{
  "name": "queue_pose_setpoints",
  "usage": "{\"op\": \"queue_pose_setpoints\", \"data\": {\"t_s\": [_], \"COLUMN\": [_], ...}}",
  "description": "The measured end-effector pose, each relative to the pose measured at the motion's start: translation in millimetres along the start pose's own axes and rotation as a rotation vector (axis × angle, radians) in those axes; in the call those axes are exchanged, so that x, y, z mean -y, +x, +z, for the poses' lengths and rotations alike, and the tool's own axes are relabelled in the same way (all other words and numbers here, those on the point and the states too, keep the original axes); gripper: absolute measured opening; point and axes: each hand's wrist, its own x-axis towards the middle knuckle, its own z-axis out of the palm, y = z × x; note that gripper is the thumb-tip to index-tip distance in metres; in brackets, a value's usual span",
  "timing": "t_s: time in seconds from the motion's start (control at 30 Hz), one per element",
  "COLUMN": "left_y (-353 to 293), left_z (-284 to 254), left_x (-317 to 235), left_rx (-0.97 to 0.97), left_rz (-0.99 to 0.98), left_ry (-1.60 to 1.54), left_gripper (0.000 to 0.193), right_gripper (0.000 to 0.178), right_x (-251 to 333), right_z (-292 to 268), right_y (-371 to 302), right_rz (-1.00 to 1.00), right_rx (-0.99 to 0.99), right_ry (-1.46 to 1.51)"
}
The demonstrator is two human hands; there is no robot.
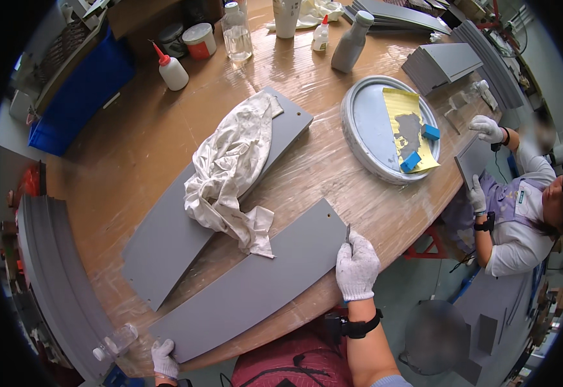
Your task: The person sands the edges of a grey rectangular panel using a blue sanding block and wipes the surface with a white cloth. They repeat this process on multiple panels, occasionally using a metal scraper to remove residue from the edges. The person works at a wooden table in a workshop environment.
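Observation:
A long grey panel (pixel 256 284) with a small hole at its far corner lies slantwise along the table's near edge. My left hand (pixel 164 358), in a white knit glove, grips its lower left end. My right hand (pixel 357 266), gloved too, is closed at the panel's right end. From its fingers a thin metal blade (pixel 348 233) sticks up beside the panel's edge; its lower part is hidden in the glove. Just beyond lies a second grey panel (pixel 165 248), with a crumpled off-white cloth (pixel 230 161) draped over it.
A round grey lid (pixel 365 138) holds yellow sandpaper (pixel 401 106) and two blue blocks (pixel 411 161). Bottles, including a red-tipped one (pixel 174 74), stand at the back. Grey panels are stacked at the left (pixel 56 271) and far right. A gloved co-worker (pixel 513 213) handles another panel at right.

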Motion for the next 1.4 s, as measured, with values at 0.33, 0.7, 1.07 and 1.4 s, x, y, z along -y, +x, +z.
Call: {"op": "queue_pose_setpoints", "data": {"t_s": [0.33, 0.7, 1.07, 1.4], "left_y": [-12, -17, -17, -9], "left_z": [21, 27, 33, 19], "left_x": [-16, -19, -21, -13], "left_rx": [-0.022, 0.003, -0.009, -0.004], "left_rz": [0.005, -0.002, -0.009, -0.014], "left_ry": [0.029, 0.010, -0.006, -0.021], "left_gripper": [0.027, 0.019, 0.030, 0.025], "right_gripper": [0.032, 0.028, 0.033, 0.034], "right_x": [51, 61, 88, 37], "right_z": [2, -5, -12, 39], "right_y": [-28, -31, -76, 33], "right_rz": [-0.137, -0.172, -0.367, -0.245], "right_rx": [0.260, 0.331, 0.659, 0.145], "right_ry": [0.093, 0.082, 0.130, 0.013]}}
